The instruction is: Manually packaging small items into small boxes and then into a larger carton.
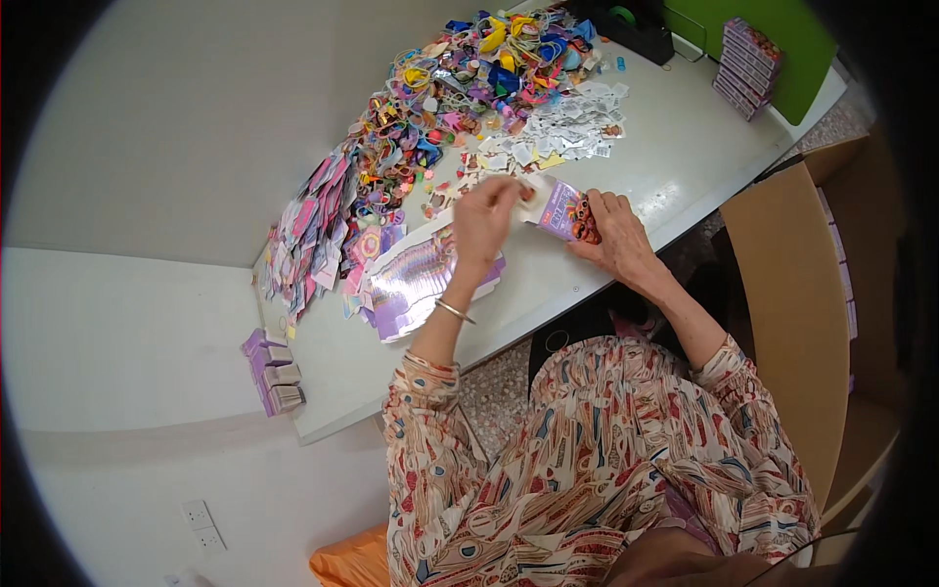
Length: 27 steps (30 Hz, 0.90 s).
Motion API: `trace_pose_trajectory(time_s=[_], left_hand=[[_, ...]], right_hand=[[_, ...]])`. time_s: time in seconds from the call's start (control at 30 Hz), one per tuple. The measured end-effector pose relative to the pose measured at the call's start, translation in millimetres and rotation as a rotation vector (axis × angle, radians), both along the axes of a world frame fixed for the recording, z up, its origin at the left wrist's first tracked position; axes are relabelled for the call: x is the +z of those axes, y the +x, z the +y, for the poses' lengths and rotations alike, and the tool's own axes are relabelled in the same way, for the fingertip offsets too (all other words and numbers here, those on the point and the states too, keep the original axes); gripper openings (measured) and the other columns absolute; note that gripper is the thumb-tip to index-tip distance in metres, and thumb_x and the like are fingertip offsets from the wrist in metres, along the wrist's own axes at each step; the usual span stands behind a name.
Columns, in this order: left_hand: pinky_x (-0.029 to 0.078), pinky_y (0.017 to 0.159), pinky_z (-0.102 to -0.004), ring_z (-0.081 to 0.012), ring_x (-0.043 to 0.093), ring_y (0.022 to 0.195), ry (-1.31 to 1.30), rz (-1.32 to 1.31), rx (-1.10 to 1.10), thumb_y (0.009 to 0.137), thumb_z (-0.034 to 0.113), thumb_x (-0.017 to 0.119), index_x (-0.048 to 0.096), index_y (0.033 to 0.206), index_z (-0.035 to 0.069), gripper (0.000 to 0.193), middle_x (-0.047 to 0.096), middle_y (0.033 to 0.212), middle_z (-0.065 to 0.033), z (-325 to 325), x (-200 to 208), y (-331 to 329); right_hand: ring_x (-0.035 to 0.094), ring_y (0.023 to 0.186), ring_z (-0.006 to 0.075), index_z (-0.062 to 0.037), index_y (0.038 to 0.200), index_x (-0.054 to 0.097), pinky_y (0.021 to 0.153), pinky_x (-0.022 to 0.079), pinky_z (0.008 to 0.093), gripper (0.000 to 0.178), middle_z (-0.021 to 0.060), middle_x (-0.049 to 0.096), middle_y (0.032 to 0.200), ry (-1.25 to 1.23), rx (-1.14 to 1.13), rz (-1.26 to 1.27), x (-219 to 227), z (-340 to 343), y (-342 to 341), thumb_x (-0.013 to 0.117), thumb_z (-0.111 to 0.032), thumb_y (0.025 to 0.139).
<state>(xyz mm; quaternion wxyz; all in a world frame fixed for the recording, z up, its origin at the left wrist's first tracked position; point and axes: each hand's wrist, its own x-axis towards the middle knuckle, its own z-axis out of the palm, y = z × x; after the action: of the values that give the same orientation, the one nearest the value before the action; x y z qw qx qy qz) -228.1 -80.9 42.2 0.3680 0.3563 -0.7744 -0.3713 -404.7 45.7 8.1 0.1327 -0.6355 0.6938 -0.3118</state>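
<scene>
My right hand (624, 241) holds a small purple printed box (563, 209) tilted over the table, its white flaps (532, 200) open toward the left. Fingers pinched together, my left hand (484, 221) is at that open end. A small reddish-brown item shows by the fingertips, but I cannot make out whether they hold it. Under my left wrist lies a fanned row of flat purple cartons (416, 282). Just beyond my left hand are small loose pieces and many little white packets (567, 125).
A large heap of colourful small trinkets and bands (440, 98) runs along the wall. Pink and purple cards (311, 220) pile up at left. Purple boxes are stacked (748, 68) at far right. A cardboard carton (787, 313) stands beside the table's right edge.
</scene>
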Motion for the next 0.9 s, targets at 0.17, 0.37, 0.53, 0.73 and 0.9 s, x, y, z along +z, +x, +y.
trace_pose_trajectory(time_s=[0.17, 0.37, 0.53, 0.73, 0.9], left_hand=[[0.048, 0.068, -0.024, -0.0112, 0.06, 0.07, -0.305, -0.106, 0.005, 0.086, 0.009, 0.065, 0.069, 0.096, 0.001, 0.014, 0.069, 0.083, -0.0085, -20.5, -0.7, -18.9], [0.045, 0.082, -0.0407, -0.0322, 0.056, 0.094, -0.41, -0.342, 0.077, 0.073, 0.026, 0.073, 0.069, 0.096, 0.007, 0.03, 0.064, 0.1, -0.0127, -90.7, -46.6, -32.8], [0.043, 0.085, -0.0452, -0.0359, 0.049, 0.102, -0.323, -0.63, 0.142, 0.063, 0.027, 0.075, 0.069, 0.1, 0.014, 0.04, 0.057, 0.109, -0.0141, -96.7, -59.7, -49.9], [0.043, 0.079, -0.0401, -0.03, 0.055, 0.09, -0.177, -0.463, 0.098, 0.068, 0.025, 0.073, 0.069, 0.087, 0.007, 0.027, 0.061, 0.095, -0.0138, -115.9, -57.5, -39.8], [0.041, 0.061, -0.0294, -0.0142, 0.051, 0.059, 0.159, -0.193, 0.017, 0.073, 0.022, 0.073, 0.067, 0.076, 0.001, 0.022, 0.058, 0.065, -0.0063, -107.3, -39.0, -28.7]], right_hand=[[0.051, 0.1, 0.0365, 0.0046, 0.124, 0.041, 0.087, 0.045, 0.0425, 0.075, 0.0208, 0.053, 0.109, 0.049, -0.025, 0.017, 2.1, 8.8, -7.2, 0.079, -0.025, 0.067], [0.051, 0.099, 0.0366, 0.0045, 0.124, 0.041, 0.087, 0.045, 0.0432, 0.074, 0.0222, 0.053, 0.109, 0.062, -0.071, 0.006, 6.4, 8.2, -10.3, 0.079, -0.025, 0.067], [0.051, 0.098, 0.0363, 0.0047, 0.121, 0.042, 0.087, 0.045, 0.043, 0.072, 0.0212, 0.053, 0.107, 0.026, -0.068, 0.008, -3.4, 7.7, -13.5, 0.078, -0.025, 0.066], [0.051, 0.097, 0.0359, 0.0044, 0.119, 0.044, 0.086, 0.046, 0.0424, 0.071, 0.0204, 0.054, 0.105, 0.04, -0.091, 0.016, 4.1, 7.2, -11.1, 0.079, -0.025, 0.065], [0.051, 0.097, 0.0356, 0.0051, 0.118, 0.044, 0.085, 0.046, 0.0426, 0.071, 0.0205, 0.054, 0.102, 0.008, -0.076, 0.032, -1.4, 4.8, -11.7, 0.079, -0.026, 0.065]])
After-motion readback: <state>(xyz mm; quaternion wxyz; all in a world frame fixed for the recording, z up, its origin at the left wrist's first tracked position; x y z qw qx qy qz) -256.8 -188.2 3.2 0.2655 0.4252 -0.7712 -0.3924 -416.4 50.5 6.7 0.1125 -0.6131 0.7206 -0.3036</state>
